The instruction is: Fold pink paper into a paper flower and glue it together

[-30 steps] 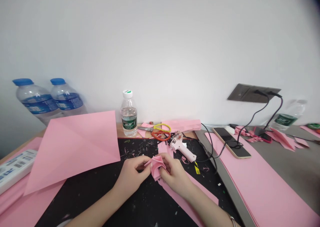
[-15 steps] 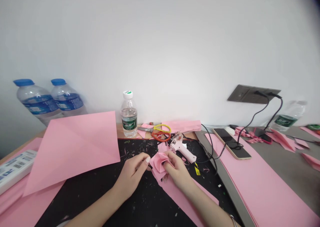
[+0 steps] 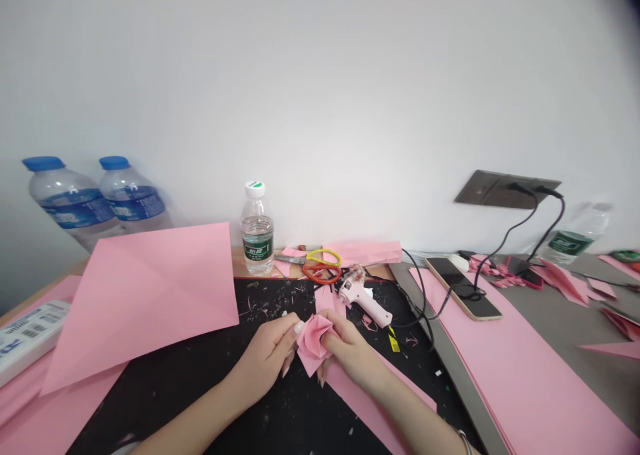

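A folded pink paper flower (image 3: pixel 314 343) is held between my two hands above the black mat (image 3: pixel 200 388). My left hand (image 3: pixel 270 348) pinches its left edge between thumb and forefinger. My right hand (image 3: pixel 350 348) grips it from the right, the thumb pressed into the folds and other fingertips showing beneath. Under my right forearm lies a pink paper strip (image 3: pixel 360 395). Just behind the hands rests a pale pink glue gun (image 3: pixel 367 299), and scissors (image 3: pixel 323 266) with yellow and red handles lie beyond it.
A small water bottle (image 3: pixel 258 238) stands by the wall. Large pink sheets (image 3: pixel 150 295) and a white box (image 3: pixel 33 338) lie at left, before two blue-capped bottles (image 3: pixel 133 198). A phone (image 3: pixel 463 288) rests on pink paper at right, with black cables (image 3: pixel 425 301) running nearby.
My left hand has moved right and now grips the flower's edge. The flower has come down slightly and turned in my hands. Pink paper at the far right has shifted.
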A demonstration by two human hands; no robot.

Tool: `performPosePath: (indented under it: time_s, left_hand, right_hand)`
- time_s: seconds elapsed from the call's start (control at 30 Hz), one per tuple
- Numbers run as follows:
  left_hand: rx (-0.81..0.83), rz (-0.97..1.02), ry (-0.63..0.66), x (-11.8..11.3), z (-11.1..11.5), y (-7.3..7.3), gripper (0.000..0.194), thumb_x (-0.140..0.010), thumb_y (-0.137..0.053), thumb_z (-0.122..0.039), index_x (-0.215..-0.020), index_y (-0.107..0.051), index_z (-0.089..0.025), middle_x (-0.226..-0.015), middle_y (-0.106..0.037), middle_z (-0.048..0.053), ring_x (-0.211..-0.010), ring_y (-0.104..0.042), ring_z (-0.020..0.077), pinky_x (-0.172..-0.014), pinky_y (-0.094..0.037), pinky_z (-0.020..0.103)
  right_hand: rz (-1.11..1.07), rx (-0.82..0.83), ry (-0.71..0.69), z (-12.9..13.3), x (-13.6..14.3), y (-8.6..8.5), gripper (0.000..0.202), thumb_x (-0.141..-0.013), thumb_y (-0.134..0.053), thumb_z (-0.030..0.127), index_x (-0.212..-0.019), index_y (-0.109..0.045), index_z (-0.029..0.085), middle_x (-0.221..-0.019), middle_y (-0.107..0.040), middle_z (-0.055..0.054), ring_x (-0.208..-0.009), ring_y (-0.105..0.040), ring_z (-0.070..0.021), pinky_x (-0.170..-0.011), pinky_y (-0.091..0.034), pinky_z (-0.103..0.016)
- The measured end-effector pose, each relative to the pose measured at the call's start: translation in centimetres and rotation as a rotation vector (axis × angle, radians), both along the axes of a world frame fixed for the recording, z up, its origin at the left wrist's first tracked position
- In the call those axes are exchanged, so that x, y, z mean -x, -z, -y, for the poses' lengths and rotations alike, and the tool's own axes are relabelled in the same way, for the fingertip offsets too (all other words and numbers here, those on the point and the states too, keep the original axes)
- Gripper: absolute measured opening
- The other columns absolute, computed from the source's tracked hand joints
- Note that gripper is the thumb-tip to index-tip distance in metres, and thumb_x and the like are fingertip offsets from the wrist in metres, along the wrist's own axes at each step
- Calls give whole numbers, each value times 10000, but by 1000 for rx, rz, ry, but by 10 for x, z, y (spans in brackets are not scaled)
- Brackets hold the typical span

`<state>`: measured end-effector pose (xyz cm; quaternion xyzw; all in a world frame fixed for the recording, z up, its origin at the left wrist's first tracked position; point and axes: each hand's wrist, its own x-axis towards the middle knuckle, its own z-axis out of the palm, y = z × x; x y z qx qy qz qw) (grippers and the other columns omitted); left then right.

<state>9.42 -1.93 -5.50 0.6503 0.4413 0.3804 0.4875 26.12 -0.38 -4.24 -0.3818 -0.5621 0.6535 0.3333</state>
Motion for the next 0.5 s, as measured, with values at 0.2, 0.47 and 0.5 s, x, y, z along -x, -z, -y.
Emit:
performPosePath:
  time_s: [0.2,0.47,0.5]
  left_hand:
    - [131,110,10,-4,-5,8,378,-894,-337,-483,-638,-346,-204,-513,-294,-99,-384,-278,61,-389,-238,181]
    - [198,148,-14,-6,-3,8,424,-871,-372,-506,-578,-357,-201,-416,-362,-89,-342,-346,70,-366,-299,178]
    - [193,145,-17,-6,-3,8,423,-871,-376,-506,-579,-363,-200,-417,-366,-88,-346,-342,70,-369,-300,177]
  right_hand:
    - [-84,101,-71,-2,0,6,61,-764,-437,179,-821,-449,198,-537,-551,63,-380,-539,-98,-386,-446,-207]
    - [-97,83,-60,-3,-2,13,126,-746,-410,142,-845,-472,190,-585,-581,43,-388,-552,-105,-378,-450,-209]
    - [-104,88,-61,-3,-2,14,138,-743,-412,140,-856,-472,190,-594,-579,42,-391,-553,-106,-381,-453,-214]
